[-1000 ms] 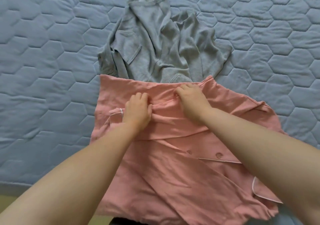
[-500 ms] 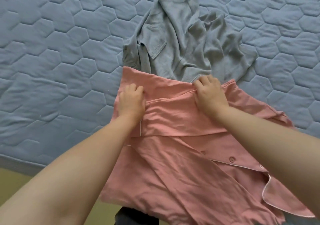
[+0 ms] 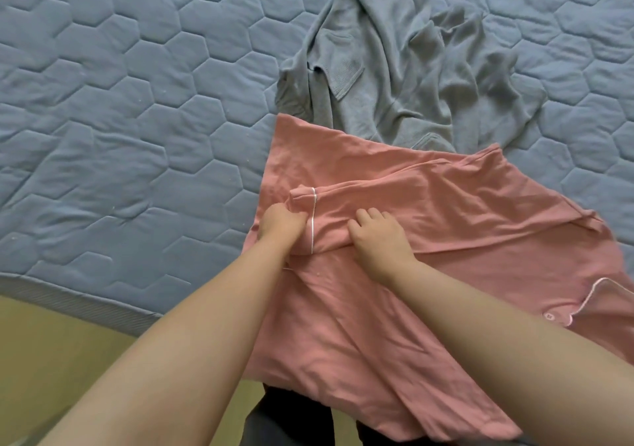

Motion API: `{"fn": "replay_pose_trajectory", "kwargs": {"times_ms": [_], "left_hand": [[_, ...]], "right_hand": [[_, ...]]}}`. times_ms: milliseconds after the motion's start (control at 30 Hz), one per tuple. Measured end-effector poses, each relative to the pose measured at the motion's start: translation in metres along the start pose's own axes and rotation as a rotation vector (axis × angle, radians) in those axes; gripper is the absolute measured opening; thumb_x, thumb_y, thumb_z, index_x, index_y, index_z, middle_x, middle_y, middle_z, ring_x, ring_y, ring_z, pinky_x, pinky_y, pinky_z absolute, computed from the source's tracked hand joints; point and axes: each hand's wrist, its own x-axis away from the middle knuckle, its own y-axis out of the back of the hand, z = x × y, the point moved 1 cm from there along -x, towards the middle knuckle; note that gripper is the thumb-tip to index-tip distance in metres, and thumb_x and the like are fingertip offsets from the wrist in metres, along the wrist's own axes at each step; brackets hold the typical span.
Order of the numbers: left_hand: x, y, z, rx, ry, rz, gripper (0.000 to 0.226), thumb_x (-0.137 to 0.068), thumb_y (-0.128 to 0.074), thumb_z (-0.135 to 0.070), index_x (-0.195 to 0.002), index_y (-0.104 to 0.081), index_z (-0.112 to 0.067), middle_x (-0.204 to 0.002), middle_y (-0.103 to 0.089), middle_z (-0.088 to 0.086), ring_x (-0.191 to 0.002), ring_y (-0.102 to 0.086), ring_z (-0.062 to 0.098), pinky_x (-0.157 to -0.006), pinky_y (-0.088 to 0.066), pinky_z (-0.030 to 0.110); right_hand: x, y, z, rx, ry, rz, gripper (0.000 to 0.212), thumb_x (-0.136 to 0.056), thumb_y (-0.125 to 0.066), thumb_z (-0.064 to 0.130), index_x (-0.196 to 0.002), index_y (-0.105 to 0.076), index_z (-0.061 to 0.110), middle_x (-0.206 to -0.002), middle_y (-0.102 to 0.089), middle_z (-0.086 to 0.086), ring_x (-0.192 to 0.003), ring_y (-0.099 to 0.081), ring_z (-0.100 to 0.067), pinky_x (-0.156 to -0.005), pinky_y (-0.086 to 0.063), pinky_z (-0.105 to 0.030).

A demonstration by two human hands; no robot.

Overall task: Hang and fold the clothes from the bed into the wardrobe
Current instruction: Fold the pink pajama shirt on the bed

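Both left hand (image 3: 280, 226) and right hand (image 3: 379, 242) seemingly grip pink shirt (image 3: 463, 219).

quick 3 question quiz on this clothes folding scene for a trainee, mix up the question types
1. True or false: the grey garment lies nearer the person than the pink shirt.
2. What do the left hand and right hand grip? A. the pink shirt B. the grey garment C. a hanger
3. Fill in: the piping on the folded sleeve is ___.
Key: 1 false; 2 A; 3 white.
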Motion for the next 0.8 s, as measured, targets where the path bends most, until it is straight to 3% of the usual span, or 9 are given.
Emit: {"fn": "replay_pose_trajectory", "kwargs": {"times_ms": [133, 233, 333, 400, 467, 533, 600, 667, 800], "left_hand": [[-0.001, 0.007, 0.005, 0.134, -0.130, -0.094, 0.022, -0.091, -0.056, -0.026, -0.079, -0.052, -0.008, -0.100, -0.065, 0.022, -0.096, -0.058, 0.036, -0.069, -0.032, 0.032], [0.010, 0.008, 0.015, 0.058, -0.260, -0.252, 0.016, -0.089, -0.055, -0.016, -0.104, -0.058, -0.009, -0.106, -0.062, 0.016, -0.099, -0.056, 0.035, -0.079, -0.040, 0.037], [0.022, -0.005, 0.021, -0.154, -0.638, -0.457, 0.044, -0.079, -0.045, -0.015, -0.122, -0.056, -0.010, -0.117, -0.056, 0.015, -0.103, -0.053, 0.036, -0.087, -0.043, 0.044], [0.026, -0.019, 0.014, -0.346, -0.844, -0.410, 0.055, -0.077, -0.040, -0.021, -0.130, -0.052, -0.013, -0.133, -0.052, 0.014, -0.121, -0.049, 0.034, -0.097, -0.042, 0.046], [0.028, -0.032, 0.010, -0.655, -0.908, -0.189, 0.058, -0.089, -0.035, -0.029, -0.145, -0.036, -0.018, -0.154, -0.031, 0.010, -0.142, -0.027, 0.029, -0.110, -0.026, 0.050], [0.025, -0.045, 0.011, -0.845, -0.834, -0.031, 0.058, -0.099, -0.028, -0.040, -0.153, -0.017, -0.022, -0.161, -0.006, 0.004, -0.148, -0.001, 0.022, -0.114, -0.009, 0.053], [0.027, -0.051, 0.005, -0.825, -0.749, -0.049, 0.058, -0.100, -0.029, -0.042, -0.152, -0.017, -0.021, -0.161, 0.001, 0.004, -0.148, 0.006, 0.022, -0.114, -0.003, 0.055], [0.034, -0.058, -0.008, -0.733, -0.760, -0.132, 0.058, -0.099, -0.033, -0.038, -0.151, -0.020, -0.018, -0.161, 0.001, 0.006, -0.148, 0.005, 0.026, -0.115, -0.002, 0.055], [0.023, -0.076, -0.017, -0.772, -0.851, -0.200, 0.065, -0.098, -0.033, -0.042, -0.153, -0.009, -0.019, -0.161, 0.009, 0.004, -0.147, 0.009, 0.025, -0.115, 0.006, 0.052]], "right_hand": [[0.006, 0.002, 0.005, -0.096, 0.054, -0.124, 0.007, -0.059, -0.049, 0.006, -0.060, -0.051, 0.012, -0.059, -0.050, -0.008, -0.053, -0.048, -0.028, -0.052, -0.033, -0.034], [0.020, -0.010, 0.005, -0.132, 0.071, 0.004, 0.016, -0.069, -0.048, 0.015, -0.069, -0.061, 0.008, -0.075, -0.062, -0.012, -0.069, -0.059, -0.032, -0.063, -0.046, -0.036], [0.034, -0.009, 0.003, -0.170, -0.044, 0.065, 0.041, -0.076, -0.039, 0.023, -0.099, -0.069, 0.005, -0.115, -0.065, -0.018, -0.104, -0.062, -0.034, -0.090, -0.049, -0.046], [0.036, -0.005, -0.006, -0.205, -0.185, 0.078, 0.054, -0.081, -0.034, 0.026, -0.124, -0.061, 0.007, -0.136, -0.053, -0.018, -0.125, -0.051, -0.033, -0.103, -0.039, -0.050], [0.037, -0.008, -0.023, -0.172, -0.391, 0.153, 0.058, -0.092, -0.030, 0.032, -0.145, -0.036, 0.012, -0.155, -0.029, -0.010, -0.143, -0.027, -0.026, -0.114, -0.020, -0.049], [0.043, -0.010, -0.048, -0.221, -0.725, 0.210, 0.058, -0.099, -0.032, 0.035, -0.151, -0.019, 0.014, -0.160, -0.015, -0.005, -0.147, -0.012, -0.022, -0.116, -0.009, -0.049], [0.045, -0.006, -0.068, -0.317, -0.996, 0.098, 0.061, -0.098, -0.037, 0.033, -0.151, -0.017, 0.010, -0.160, -0.010, -0.009, -0.147, -0.009, -0.025, -0.117, -0.007, -0.051], [0.038, -0.004, -0.069, -0.241, -0.866, -0.005, 0.063, -0.096, -0.042, 0.029, -0.151, -0.018, 0.009, -0.160, -0.009, -0.012, -0.147, -0.008, -0.027, -0.116, -0.006, -0.051], [0.016, -0.020, -0.061, -0.064, -0.153, 0.054, 0.059, -0.091, -0.037, 0.036, -0.147, -0.035, 0.016, -0.156, -0.026, -0.008, -0.144, -0.024, -0.026, -0.113, -0.022, -0.053]]}}
